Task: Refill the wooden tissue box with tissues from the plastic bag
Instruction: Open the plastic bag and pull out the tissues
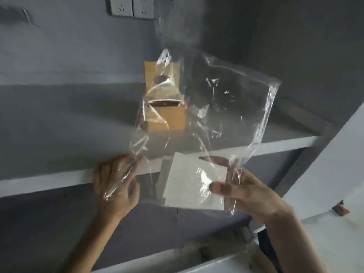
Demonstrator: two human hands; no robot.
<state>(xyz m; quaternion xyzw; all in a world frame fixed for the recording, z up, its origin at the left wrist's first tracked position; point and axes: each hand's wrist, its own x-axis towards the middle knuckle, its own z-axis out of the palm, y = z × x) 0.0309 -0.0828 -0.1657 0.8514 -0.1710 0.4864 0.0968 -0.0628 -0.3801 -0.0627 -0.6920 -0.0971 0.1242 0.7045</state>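
Up in front of a grey shelf (59, 180), both hands are holding a clear plastic bag (226, 107) in the air, so you look straight through it at the stuff behind. The left hand (116, 186) has its fingers curled around the bag's crinkled lower left edge, pinching the film right by the shelf's white front lip. The right hand (242, 192) grips the bag's lower right corner, with the thumb pressed on the outside of the plastic over a flat white stack of tissues (194, 184) and the fingers showing behind it (you can see a couple of fingertips poking past the top edge of the stack). So the tissues are sitting inside the bag at its bottom, tilted a bit, held through the plastic. The rest of the bag above looks like nothing but air and wrinkles, and it's blurry along the upper right edge. Behind the bag, back on the shelf near the wall, stands the wooden tissue box (167, 115), light tan with a dark opening on its top; I'm seeing it through the film, so the details are smeary. On the grey wall up top there are two white wall sockets (132, 5). Off at the right edge there's a small reddish object (341, 208) on a white surface, too small to tell what it is.
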